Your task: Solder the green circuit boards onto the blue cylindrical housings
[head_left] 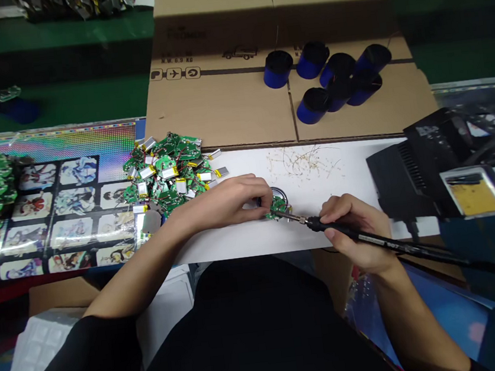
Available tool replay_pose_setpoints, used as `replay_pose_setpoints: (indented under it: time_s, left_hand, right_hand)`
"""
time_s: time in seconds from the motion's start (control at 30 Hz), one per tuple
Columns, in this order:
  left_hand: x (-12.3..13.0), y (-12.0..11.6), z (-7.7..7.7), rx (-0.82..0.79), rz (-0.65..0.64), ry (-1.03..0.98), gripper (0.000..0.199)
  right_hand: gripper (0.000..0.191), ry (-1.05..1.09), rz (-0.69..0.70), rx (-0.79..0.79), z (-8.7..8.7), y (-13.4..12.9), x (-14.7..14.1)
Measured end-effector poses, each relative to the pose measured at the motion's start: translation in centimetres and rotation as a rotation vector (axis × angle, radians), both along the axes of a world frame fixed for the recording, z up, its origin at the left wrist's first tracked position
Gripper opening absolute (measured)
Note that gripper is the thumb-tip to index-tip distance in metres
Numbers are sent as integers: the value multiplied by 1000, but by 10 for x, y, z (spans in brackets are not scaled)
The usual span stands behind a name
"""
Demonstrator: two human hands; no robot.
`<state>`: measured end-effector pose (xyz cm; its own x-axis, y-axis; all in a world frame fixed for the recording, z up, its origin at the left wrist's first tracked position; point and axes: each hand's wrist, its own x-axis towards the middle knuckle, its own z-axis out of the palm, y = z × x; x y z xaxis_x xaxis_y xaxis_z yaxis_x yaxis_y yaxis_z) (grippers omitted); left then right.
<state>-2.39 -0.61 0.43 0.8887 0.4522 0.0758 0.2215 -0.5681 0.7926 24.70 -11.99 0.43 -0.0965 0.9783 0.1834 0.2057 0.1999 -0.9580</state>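
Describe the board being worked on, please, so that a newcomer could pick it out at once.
Start at the big cardboard and drop to the white surface just below it in the picture. There, follow the black iron to its metal tip, where a small green board sits. Unlike the heaped boards to its left, it lies apart, right at that tip.

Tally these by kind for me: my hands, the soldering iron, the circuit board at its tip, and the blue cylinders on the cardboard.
Hands (left hand, right hand): 2
Soldering iron: 1
Circuit board at its tip: 1
Blue cylinders on the cardboard, some overlapping: 7
Total: 11
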Motion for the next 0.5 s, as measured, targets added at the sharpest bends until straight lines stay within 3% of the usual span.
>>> replay_pose_setpoints:
  time_s: [0.5]
  left_hand:
    - [0, -1, 4, 12, 3, -1, 11]
  right_hand:
    - [14, 20, -52, 83, -1, -2, 2]
